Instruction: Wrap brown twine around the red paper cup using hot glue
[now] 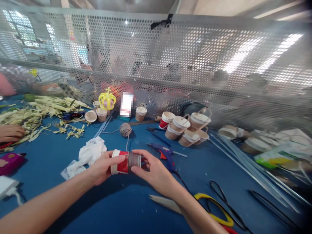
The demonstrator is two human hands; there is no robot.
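Note:
A red and white paper cup [122, 162] lies on its side between my hands, above the blue table. Grey-brown yarn wraps one end of it in close rows. My left hand [103, 165] is closed round the white-rimmed end. The fingers and thumb of my right hand [153, 167] grip the yarn-wound end. From the cup a strand runs up to a ball of yarn [125, 129] on the table. Crumpled white plastic [92, 150] lies just beyond my left hand. A blue glue gun [163, 154] rests to the right of the cup.
Wrapped cups [179, 123] stand at the back right, before a perforated metal screen [156, 61]. Scissors [214, 208] lie under my right forearm, clear sticks [253, 169] farther right. At left are plant scraps [48, 107], a purple tape measure [11, 162] and another person's hand [11, 133].

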